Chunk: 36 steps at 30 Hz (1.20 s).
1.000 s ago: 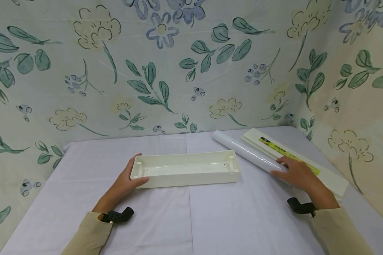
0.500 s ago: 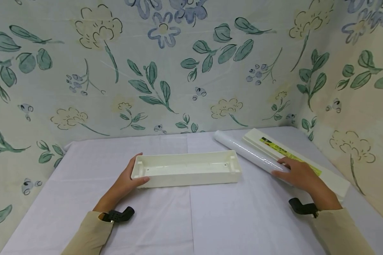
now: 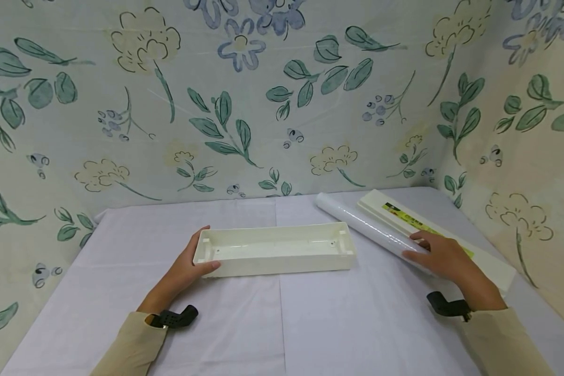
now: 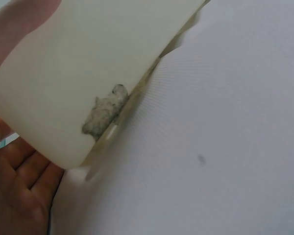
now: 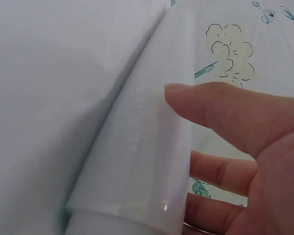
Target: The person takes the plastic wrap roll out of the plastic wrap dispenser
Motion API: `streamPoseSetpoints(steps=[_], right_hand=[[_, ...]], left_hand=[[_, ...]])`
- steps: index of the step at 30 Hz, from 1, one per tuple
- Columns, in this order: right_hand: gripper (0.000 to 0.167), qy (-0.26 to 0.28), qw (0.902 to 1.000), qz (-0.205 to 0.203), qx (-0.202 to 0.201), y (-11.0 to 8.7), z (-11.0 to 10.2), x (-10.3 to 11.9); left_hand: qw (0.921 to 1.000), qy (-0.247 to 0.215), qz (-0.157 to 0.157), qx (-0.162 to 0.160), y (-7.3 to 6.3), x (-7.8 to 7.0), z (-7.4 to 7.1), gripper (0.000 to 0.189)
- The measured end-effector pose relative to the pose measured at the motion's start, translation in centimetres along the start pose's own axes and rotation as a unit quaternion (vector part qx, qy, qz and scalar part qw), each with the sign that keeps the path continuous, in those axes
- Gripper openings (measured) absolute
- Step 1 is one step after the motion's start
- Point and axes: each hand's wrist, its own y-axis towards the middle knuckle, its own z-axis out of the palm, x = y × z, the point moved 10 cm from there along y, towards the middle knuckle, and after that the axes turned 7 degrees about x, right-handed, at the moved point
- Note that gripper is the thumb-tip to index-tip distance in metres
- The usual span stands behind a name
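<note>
A long cream plastic box (image 3: 282,265), open at the top, lies on the white cloth in the head view. My left hand (image 3: 188,263) grips its left end, thumb on the front wall and fingers behind the end. In the left wrist view, a rough greyish patch (image 4: 107,112) shows low on the box wall. To the right, a roll of clear plastic film (image 3: 366,222) lies at a slant. My right hand (image 3: 444,258) holds its near part, the thumb (image 5: 210,105) on one side and fingers on the other in the right wrist view.
Just right of the roll lies a long cream panel (image 3: 491,269) with a yellow and black label (image 3: 406,215), partly behind my right hand. White cloth (image 3: 235,324) covers the table. Flower-patterned fabric (image 3: 263,130) rises behind and at the right.
My right hand has shifted very slightly to the right over the roll. The left hand and the box stay where they were.
</note>
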Motion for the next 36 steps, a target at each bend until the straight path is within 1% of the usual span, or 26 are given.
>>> streamPoseSetpoints(steps=[7,13,21,36], right_hand=[[0.068,0.006,1.0000,0.005,-0.003,-0.05,-0.06,-0.05],[0.068,0.009,1.0000,0.001,0.000,-0.15,-0.08,-0.06],[0.067,0.015,0.9999,-0.007,-0.002,-0.23,-0.37,0.21],[0.066,0.023,0.9997,-0.003,0.000,-0.42,-0.43,0.31]], left_hand=[[0.9999,-0.009,-0.002,0.003,-0.12,0.06,0.06,0.095],[0.9999,-0.013,0.002,0.007,-0.16,0.08,0.15,0.096],[0.9999,-0.013,-0.001,0.003,-0.08,0.26,0.05,0.095],[0.9998,-0.012,0.013,0.002,-0.09,0.22,0.03,0.096]])
